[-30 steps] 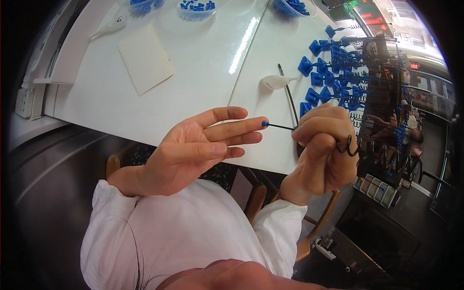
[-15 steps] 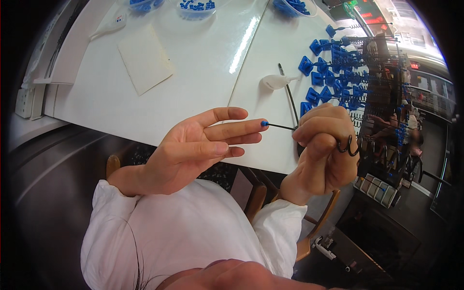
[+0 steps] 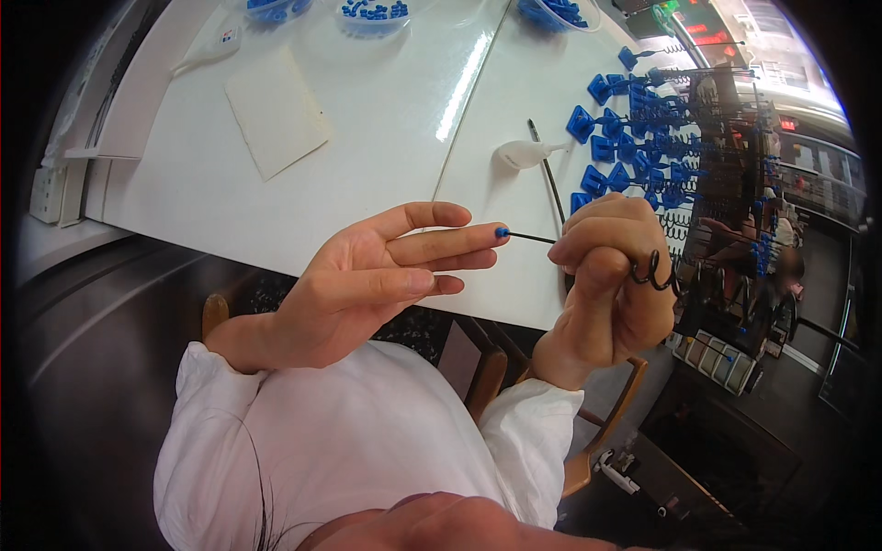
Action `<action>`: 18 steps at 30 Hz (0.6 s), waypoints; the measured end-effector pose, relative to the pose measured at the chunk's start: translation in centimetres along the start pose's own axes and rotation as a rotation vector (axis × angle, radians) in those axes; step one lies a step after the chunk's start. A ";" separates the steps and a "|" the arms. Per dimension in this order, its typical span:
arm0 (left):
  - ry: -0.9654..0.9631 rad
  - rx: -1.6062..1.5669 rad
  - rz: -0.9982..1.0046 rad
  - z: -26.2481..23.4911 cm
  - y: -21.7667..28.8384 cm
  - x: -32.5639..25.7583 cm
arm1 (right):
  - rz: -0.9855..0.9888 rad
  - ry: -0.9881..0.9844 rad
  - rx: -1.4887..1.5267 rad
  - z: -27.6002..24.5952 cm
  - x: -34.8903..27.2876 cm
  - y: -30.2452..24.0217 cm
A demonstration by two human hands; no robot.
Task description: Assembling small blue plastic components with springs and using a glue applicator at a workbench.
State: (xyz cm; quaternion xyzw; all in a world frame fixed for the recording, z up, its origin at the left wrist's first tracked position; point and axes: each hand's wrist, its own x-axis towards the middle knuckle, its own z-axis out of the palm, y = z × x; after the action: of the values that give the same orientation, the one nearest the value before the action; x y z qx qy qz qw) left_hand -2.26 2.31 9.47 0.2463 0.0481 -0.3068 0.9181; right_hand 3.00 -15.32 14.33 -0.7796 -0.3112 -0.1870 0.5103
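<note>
My right hand (image 3: 616,275) is closed around a black wire (image 3: 531,238). A coil of the wire loops out at the right side of the fist, and its straight end points left. On that end sits a small blue cap (image 3: 502,232). My left hand (image 3: 354,275) is open, palm up, fingers stretched toward the right. The cap rests against one of its long fingertips, with no grip on it. Inside the right fist the middle of the wire is hidden.
Beyond the hands, a white squeeze bottle (image 3: 522,154) lies on the white table (image 3: 386,119) by a thin dark stick (image 3: 553,188). Several blue-based coiled wires (image 3: 611,124) line the right edge. A paper sheet (image 3: 277,115) and tubs of blue parts (image 3: 372,28) lie farther off.
My right hand has shifted very slightly left with the wire, turning a little so the coil sits differently. The left hand has stayed nearly still.
</note>
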 end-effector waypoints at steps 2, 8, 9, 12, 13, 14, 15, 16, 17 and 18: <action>-0.002 0.015 0.009 -0.1 0.0 0.0 | 0.010 0.006 -0.006 0.0 0.0 0.0; 0.014 0.088 0.032 -0.1 0.0 0.2 | -0.008 -0.011 -0.011 -0.1 -0.2 0.3; 0.013 0.086 0.030 -0.1 0.0 0.2 | 0.000 -0.003 -0.003 0.0 -0.2 0.4; 0.004 0.071 0.022 -0.1 0.0 0.2 | 0.005 0.006 0.006 0.0 -0.3 0.5; -0.003 0.059 0.016 -0.1 0.0 0.2 | 0.003 0.006 0.008 0.0 -0.3 0.5; -0.004 0.060 0.019 -0.2 0.0 0.2 | 0.000 0.006 0.008 0.0 -0.3 0.6; -0.013 0.034 0.027 -0.2 -0.1 0.2 | -0.001 -0.007 -0.023 0.0 -0.2 0.6; -0.023 0.008 0.036 -0.3 -0.2 0.3 | -0.005 -0.020 -0.054 0.0 -0.2 0.6; -0.029 0.011 0.044 -0.3 -0.2 0.4 | -0.014 -0.021 -0.055 -0.3 -0.3 0.8; -0.010 0.019 0.080 -0.6 -0.1 0.8 | 0.017 -0.064 -0.041 -0.7 -0.4 1.4</action>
State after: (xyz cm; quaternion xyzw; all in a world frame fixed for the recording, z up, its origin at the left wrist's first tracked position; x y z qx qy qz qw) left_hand -1.68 2.07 8.74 0.2552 0.0305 -0.2714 0.9275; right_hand 3.62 -16.48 13.44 -0.7981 -0.3169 -0.1639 0.4855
